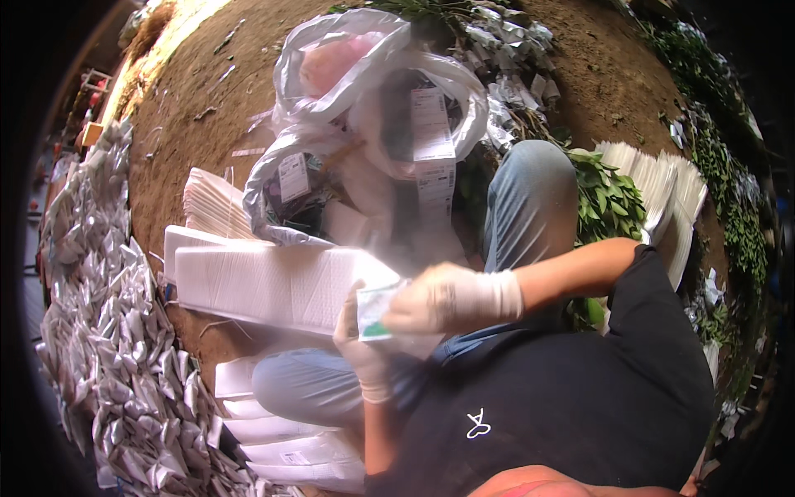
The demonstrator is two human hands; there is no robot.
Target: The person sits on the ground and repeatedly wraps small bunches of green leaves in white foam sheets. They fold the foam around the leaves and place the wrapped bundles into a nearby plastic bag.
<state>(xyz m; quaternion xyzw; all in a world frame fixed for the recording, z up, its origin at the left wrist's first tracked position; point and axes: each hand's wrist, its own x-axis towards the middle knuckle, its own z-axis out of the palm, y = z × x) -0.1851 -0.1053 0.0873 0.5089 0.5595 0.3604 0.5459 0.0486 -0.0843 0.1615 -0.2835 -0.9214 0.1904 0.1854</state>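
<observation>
Both hands wear thin pale gloves. My left hand [365,345] grips the side of a small white packet with a green patch [375,312], above my bent leg. My right hand [428,301] lies over the packet's other side, blurred, its fingers curled; whether it grips the packet is unclear. A stack of white padded mailers [261,289] reaches up to the hands from the left. Beyond them, open white plastic bags [292,105] hold small labelled packs [294,177]. A strip of white printed labels [433,133] stands between the bag rims.
A long heap of silvery wrapped bundles [124,348] lines the left side. More white mailers [292,438] lie beside my knee. Leafy cut branches [612,192] and bundled white sleeves [661,186] lie at the right. Brown bare soil [186,112] shows around the bags.
</observation>
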